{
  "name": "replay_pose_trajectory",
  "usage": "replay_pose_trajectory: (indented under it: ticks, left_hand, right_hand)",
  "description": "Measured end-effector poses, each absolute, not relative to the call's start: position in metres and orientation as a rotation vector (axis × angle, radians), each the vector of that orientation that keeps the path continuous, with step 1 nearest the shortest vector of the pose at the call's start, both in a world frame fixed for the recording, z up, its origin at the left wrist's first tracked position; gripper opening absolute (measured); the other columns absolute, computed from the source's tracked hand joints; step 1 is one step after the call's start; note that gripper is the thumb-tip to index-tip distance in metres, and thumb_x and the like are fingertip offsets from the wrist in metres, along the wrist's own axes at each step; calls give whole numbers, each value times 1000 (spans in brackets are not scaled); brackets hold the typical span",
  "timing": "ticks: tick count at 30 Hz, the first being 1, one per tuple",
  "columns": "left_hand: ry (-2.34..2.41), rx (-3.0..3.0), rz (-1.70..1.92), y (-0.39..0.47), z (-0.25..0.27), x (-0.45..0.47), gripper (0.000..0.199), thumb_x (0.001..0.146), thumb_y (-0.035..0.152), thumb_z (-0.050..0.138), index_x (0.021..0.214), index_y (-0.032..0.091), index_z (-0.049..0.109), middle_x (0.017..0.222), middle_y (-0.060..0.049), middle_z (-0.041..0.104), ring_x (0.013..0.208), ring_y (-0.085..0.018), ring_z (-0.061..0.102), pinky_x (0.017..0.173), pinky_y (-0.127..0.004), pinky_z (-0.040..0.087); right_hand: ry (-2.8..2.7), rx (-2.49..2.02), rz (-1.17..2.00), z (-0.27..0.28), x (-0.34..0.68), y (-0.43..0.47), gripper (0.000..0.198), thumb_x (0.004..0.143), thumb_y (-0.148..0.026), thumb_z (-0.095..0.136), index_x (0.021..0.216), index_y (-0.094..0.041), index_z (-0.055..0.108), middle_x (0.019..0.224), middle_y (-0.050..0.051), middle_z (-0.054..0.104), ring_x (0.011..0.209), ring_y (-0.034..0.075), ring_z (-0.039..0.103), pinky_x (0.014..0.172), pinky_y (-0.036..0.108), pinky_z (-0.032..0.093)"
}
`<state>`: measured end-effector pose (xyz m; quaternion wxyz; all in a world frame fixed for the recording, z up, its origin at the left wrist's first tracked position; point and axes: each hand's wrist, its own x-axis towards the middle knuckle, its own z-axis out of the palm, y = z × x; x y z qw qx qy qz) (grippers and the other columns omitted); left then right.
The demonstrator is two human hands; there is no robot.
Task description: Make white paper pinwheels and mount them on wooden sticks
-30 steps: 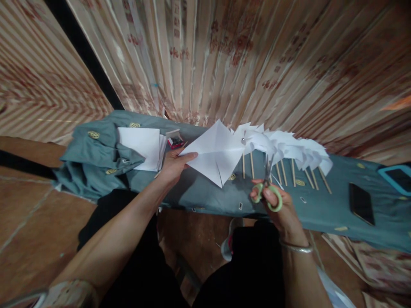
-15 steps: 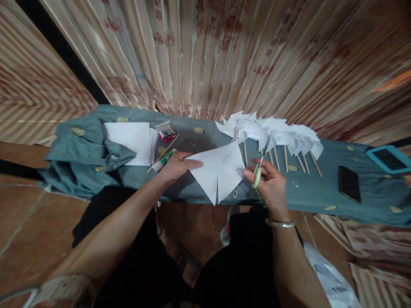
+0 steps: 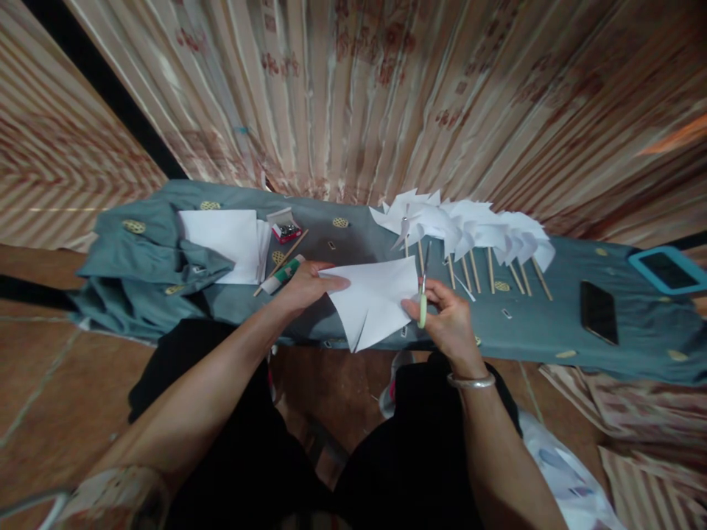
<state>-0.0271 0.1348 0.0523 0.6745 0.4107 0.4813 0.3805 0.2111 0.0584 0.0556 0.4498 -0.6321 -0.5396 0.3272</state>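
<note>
A white sheet of paper [image 3: 375, 298] with a slit cut in from its near corner is held up over the cloth. Its left corner is pinched between thumb and fingers of my left hand [image 3: 306, 285]. My right hand [image 3: 446, 313] grips a pair of scissors [image 3: 423, 303] with light green handles, blades pointing away from me. The thumb of that hand also touches the paper's right edge. Behind it, several white paper pinwheels [image 3: 478, 227] on wooden sticks lie in an overlapping row.
On the left of the grey-green cloth [image 3: 320, 243] lie a stack of white paper [image 3: 221, 235], an opened small red box [image 3: 286, 230] of metal pieces, a wooden stick [image 3: 290, 252] and a green-white tube [image 3: 283, 275]. A phone [image 3: 599, 312] and a blue-framed tablet [image 3: 671, 269] lie at right.
My right hand with the scissors has moved left and slightly down. The paper has turned and bent, its slit corner swinging left. My left hand has barely moved.
</note>
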Motion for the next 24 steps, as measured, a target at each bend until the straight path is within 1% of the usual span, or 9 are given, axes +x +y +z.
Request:
replay_pose_trajectory:
  ticks: [4,6,9,12,18,21,24]
  left_hand:
    - [997,896,959,135,53,-26,40,45,35,88,76,14,75,79,-9,76,70,-20,67,74,-34,52]
    - [977,859,977,134,53,-24,44,45,38,89,79,14,76,85,-10,77,76,-22,69,78,-35,53]
    - [956,805,929,131,52,-20,48,45,40,90,81,13,75,84,-10,77,73,-21,69,74,-33,53]
    - [905,743,886,128,51,-17,47,46,37,90,81,11,74,82,-10,76,68,-19,68,69,-30,52]
    - [855,698,881,126,54,-17,42,54,36,85,84,9,74,85,-12,76,74,-22,69,71,-30,52]
    - [904,723,900,127,52,-18,43,52,35,87,84,10,74,83,-10,76,70,-21,68,69,-31,51]
    - [994,734,985,128,50,-17,44,48,36,89,80,10,74,78,-9,76,67,-19,66,69,-30,50]
  right_hand:
    - [-1280,-1550,799,50,205,62,41,65,-39,78,99,-21,64,67,-4,65,65,15,58,71,31,47]
    - [-1231,-1530,806,49,201,64,41,64,-40,78,98,-21,63,65,-5,64,63,15,57,70,31,47]
    - [-1183,-1508,828,48,197,67,43,63,-40,78,98,-21,63,63,-6,63,62,14,58,70,31,48]
    - [-1178,-1490,849,49,195,67,43,63,-39,79,98,-20,63,63,-6,62,63,14,58,71,31,48]
    - [-1209,-1493,869,53,194,65,42,65,-40,79,99,-21,64,68,-4,65,67,15,61,74,32,50]
    - [-1232,-1503,859,54,195,65,43,66,-41,79,101,-21,64,70,-4,66,68,16,61,74,32,50]
    - [-1233,-1514,810,56,196,65,44,67,-43,79,103,-22,65,73,-2,68,69,16,61,74,32,50]
